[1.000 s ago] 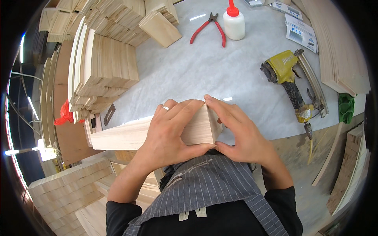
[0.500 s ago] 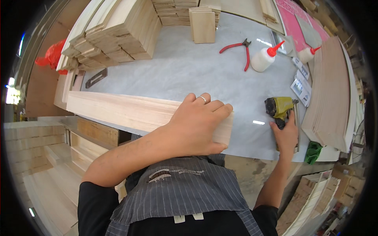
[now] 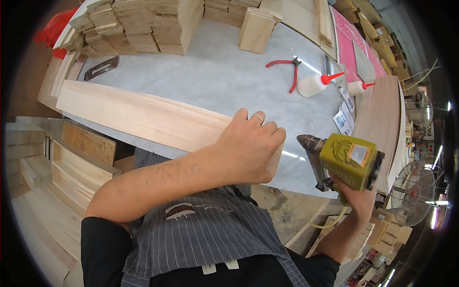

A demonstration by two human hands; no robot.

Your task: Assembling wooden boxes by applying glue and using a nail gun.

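A long, pale wooden board (image 3: 143,115) lies along the near edge of the grey-topped table. My left hand (image 3: 248,146), a ring on one finger, is closed over its right end, fingers over the far edge and thumb on the near side. To the right, my right hand (image 3: 356,198) grips a yellow-green pneumatic nail gun (image 3: 348,160), raised above the tabletop. The gun's dark nose points left toward the board's end, apart from it. Its body hides most of my right fingers. A yellow air hose (image 3: 330,226) hangs below the gun.
Stacked boards (image 3: 143,26) stand at the back left near a dark metal plate (image 3: 101,68). Beyond my left hand are small boards (image 3: 256,31), red-handled cutting pliers (image 3: 295,74) and white glue bottles (image 3: 313,86). Thin brown sheets (image 3: 380,110) are piled at right.
My right hand has lifted the nail gun off the table, turning its nose leftward. My left hand keeps its hold on the board's end. The view has shifted and tilted.
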